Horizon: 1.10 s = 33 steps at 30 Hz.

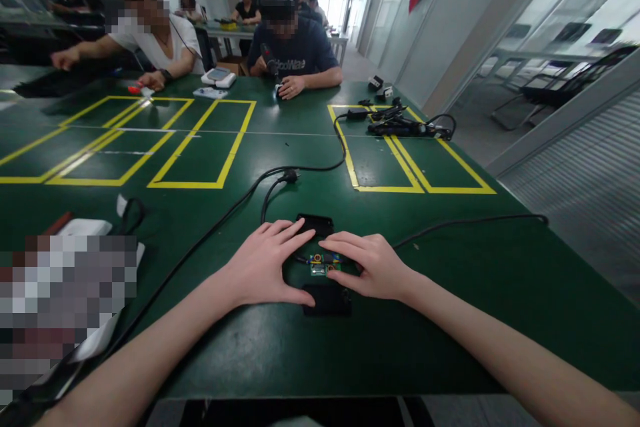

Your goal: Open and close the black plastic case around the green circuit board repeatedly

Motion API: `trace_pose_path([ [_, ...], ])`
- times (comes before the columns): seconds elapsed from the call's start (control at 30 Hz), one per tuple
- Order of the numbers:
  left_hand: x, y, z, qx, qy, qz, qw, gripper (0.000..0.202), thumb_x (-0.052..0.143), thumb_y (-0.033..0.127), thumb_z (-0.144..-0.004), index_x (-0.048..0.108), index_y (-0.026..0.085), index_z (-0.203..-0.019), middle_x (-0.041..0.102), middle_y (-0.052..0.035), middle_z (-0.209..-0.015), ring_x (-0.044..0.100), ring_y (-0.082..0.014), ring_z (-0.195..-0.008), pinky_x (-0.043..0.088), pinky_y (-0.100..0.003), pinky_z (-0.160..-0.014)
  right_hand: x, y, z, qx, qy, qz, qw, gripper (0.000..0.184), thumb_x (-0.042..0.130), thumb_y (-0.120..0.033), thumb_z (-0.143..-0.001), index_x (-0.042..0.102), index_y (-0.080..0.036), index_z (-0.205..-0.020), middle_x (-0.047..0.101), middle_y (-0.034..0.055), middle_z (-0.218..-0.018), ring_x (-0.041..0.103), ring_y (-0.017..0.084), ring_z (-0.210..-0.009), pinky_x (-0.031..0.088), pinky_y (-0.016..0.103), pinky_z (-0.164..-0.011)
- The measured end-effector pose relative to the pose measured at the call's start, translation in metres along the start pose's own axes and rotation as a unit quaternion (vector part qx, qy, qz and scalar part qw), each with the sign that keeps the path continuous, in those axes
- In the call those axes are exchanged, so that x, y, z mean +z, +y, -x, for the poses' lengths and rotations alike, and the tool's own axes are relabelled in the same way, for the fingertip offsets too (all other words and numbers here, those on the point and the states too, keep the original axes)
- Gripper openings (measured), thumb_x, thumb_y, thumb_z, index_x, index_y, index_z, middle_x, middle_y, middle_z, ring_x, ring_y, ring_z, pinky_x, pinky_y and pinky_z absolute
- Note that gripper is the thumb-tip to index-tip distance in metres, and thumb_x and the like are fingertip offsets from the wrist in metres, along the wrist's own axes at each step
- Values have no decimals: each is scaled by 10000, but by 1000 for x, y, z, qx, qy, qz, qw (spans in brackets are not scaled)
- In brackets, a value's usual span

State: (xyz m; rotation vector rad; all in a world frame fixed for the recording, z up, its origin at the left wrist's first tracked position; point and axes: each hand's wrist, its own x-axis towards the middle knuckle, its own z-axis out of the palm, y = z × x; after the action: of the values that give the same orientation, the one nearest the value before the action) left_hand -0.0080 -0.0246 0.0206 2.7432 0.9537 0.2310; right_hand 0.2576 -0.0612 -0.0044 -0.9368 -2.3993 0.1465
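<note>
A small circuit board point(323, 264) with coloured parts lies on the green table point(450, 293), between two black plastic case halves: one point(315, 223) just beyond it, one point(327, 300) just in front. My left hand point(265, 265) rests flat beside the board on its left, fingers stretched toward the far case half, thumb touching the near one. My right hand point(373, 265) lies flat on the board's right side, its fingers reaching over the board. Neither hand grips anything.
A black power cable point(280, 177) runs across the table toward a pile of black adapters point(400, 123) at the right. Yellow tape rectangles point(200, 147) mark the surface. Two people sit working at the far edge. White items point(83, 227) lie at my left.
</note>
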Motion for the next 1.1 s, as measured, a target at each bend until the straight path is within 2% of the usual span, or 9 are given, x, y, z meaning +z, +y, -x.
trace_pose_path([
  [0.13, 1, -3, -1, 18, 16, 16, 1000, 1035, 761, 779, -723, 467, 234, -1553, 516, -173, -1569, 540, -385, -1360, 455, -567, -1115, -2, 0, 1, 6, -29, -12, 999, 652, 690, -500, -913, 543, -209, -1477, 628, 172, -1439, 721, 274, -1158, 611, 345, -842],
  [0.23, 1, -7, -3, 46, 42, 48, 997, 773, 747, 622, -846, 554, 201, -1465, 648, -148, -1429, 618, -330, -1266, 515, -493, -1069, -3, -1, 0, 33, -64, -4, 997, 796, 733, -543, -859, 481, -214, -1540, 562, 180, -1516, 703, 306, -1195, 608, 383, -877],
  [0.33, 1, -10, -4, 62, 68, 87, 992, 401, 674, 388, -952, 660, 185, -1297, 717, -110, -1285, 679, -259, -1164, 559, -388, -1000, -4, -2, -1, 56, -87, -1, 995, 746, 740, -506, -856, 518, -204, -1501, 622, 167, -1443, 740, 293, -1099, 612, 379, -844],
  [0.43, 3, -11, -3, 66, 68, 113, 989, 243, 625, 288, -968, 703, 192, -1177, 720, -80, -1206, 722, -206, -1031, 584, -308, -877, -3, -4, -2, 64, -82, -5, 995, 616, 715, -435, -882, 570, -195, -1430, 666, 147, -1373, 749, 266, -1060, 611, 343, -812],
  [0.57, 4, -8, -2, 76, 56, 111, 989, 194, 569, 234, -976, 710, 200, -1106, 711, -59, -1149, 728, -157, -874, 562, -261, -769, 0, -4, -4, 55, -49, -2, 997, 426, 651, -340, -946, 627, -189, -1344, 723, 122, -1263, 761, 226, -991, 603, 301, -769],
  [0.67, 4, -7, -2, 72, 63, 100, 990, 173, 562, 225, -974, 706, 191, -1063, 685, -60, -1151, 705, -135, -799, 544, -250, -728, 5, -4, -4, 52, -26, 16, 998, 359, 642, -352, -973, 656, -197, -1296, 749, 112, -1212, 769, 209, -928, 594, 282, -738],
  [0.8, 3, -8, -4, 63, 77, 68, 993, 173, 559, 241, -971, 708, 180, -1036, 646, -62, -1121, 617, -97, -654, 493, -240, -633, 10, -6, -5, 63, -3, 37, 997, 335, 632, -384, -992, 669, -186, -1259, 758, 116, -1178, 772, 219, -893, 594, 294, -723],
  [0.97, -1, -14, -8, 52, 55, 57, 996, 181, 547, 237, -971, 707, 188, -1040, 655, -23, -925, 611, -113, -649, 446, -226, -606, 1, -3, -7, 81, 11, 30, 996, 331, 601, -365, -984, 649, -187, -1259, 725, 129, -1221, 751, 214, -896, 582, 300, -715],
  [1.1, -7, -24, -7, 49, 91, 90, 991, 178, 554, 219, -942, 715, 167, -995, 668, -15, -828, 610, -120, -642, 438, -228, -607, -13, 8, -7, 116, -15, 26, 993, 178, 579, -312, -989, 693, -175, -1005, 728, 57, -862, 667, 154, -662, 471, 252, -590],
])
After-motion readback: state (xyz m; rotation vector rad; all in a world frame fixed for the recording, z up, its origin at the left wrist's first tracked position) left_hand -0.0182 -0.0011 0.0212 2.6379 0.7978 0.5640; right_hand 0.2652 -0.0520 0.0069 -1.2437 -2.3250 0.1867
